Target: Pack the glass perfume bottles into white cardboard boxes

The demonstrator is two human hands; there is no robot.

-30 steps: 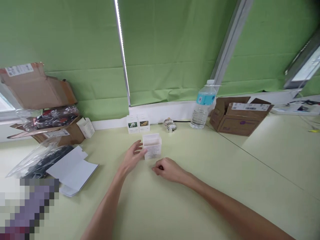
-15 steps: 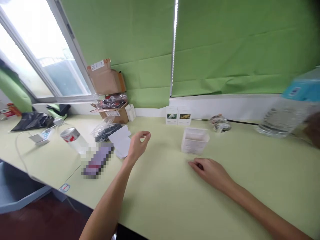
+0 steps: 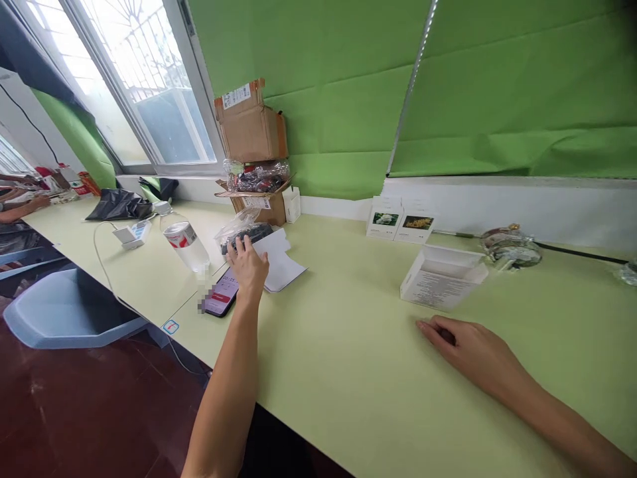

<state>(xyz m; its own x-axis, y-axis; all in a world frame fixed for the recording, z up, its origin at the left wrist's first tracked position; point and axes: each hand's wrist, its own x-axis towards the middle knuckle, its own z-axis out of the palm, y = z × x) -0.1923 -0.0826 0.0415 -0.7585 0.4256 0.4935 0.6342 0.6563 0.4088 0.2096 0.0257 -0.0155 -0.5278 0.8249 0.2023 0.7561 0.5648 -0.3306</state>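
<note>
My left hand is over the table with its fingers spread, between a phone and white paper sheets. Just beyond its fingertips lies a dark bundle in clear plastic. My right hand rests on the table at the right, its fingers curled together; nothing shows in them. Beyond that hand stands a white open-topped box with printed text. Two small picture cards stand by the wall.
A plastic bottle stands left of the phone. Cardboard boxes are stacked by the window. A wrapped coil lies at the back right. Another person's hand shows far left, beyond a blue chair.
The view has turned to the left. My left hand has opened and moved left to the phone and the dark bundle. My right hand keeps its curled shape near the white box.
</note>
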